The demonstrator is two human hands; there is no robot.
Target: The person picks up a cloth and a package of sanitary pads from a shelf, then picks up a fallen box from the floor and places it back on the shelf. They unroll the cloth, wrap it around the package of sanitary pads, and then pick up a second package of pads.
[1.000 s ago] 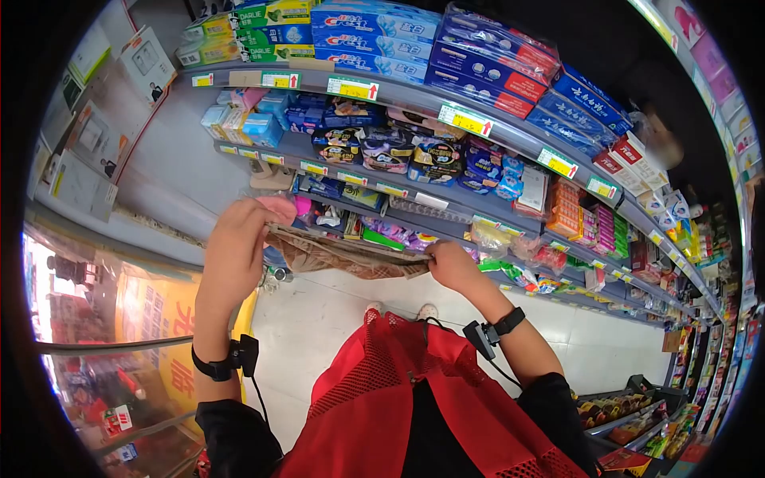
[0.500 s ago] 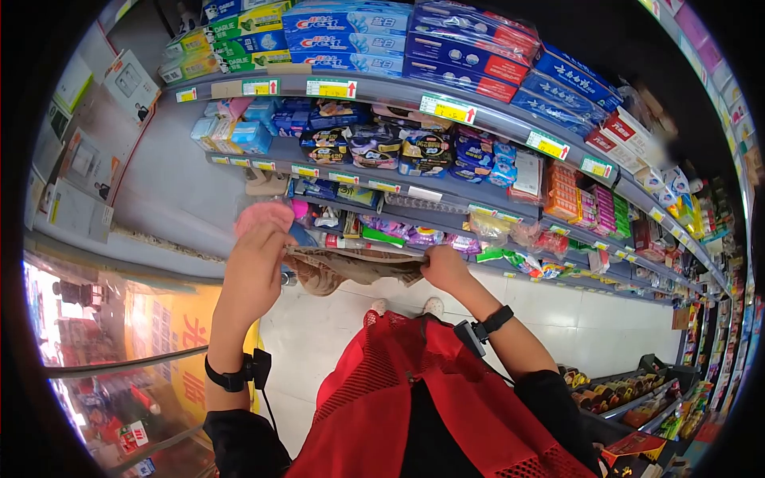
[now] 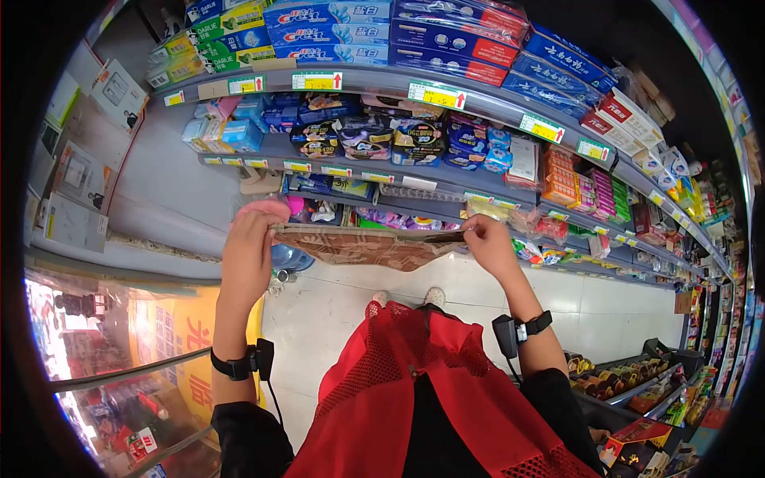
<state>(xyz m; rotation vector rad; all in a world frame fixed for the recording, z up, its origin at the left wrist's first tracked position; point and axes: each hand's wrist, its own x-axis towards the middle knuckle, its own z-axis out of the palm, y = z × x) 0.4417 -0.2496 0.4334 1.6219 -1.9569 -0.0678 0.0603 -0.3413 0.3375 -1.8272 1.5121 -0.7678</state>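
A brown patterned cloth (image 3: 362,245) hangs stretched out between my two hands, its upper edge nearly straight and its lower edge sagging. My left hand (image 3: 249,251) grips the left corner, fingers closed. Pinched between the thumb and fingers of my right hand (image 3: 489,245) is the right corner. A soft-looking pink thing (image 3: 265,209) shows right at my left fingertips; I cannot tell whether that hand holds it too. Both wrists wear black straps with small devices, the left one (image 3: 239,365) trailing a cable.
Shelves ahead carry toothpaste boxes (image 3: 328,33), dark packs (image 3: 418,142) and orange boxes (image 3: 562,175). A glass-sided case (image 3: 135,378) stands at my left. Low bins of packaged goods (image 3: 625,378) are at the right. Pale floor tiles (image 3: 358,291) lie under the cloth.
My right hand has moved right and slightly up, and my left hand slightly left. The cloth has gone from bunched to spread wide and taut, showing more of its pattern.
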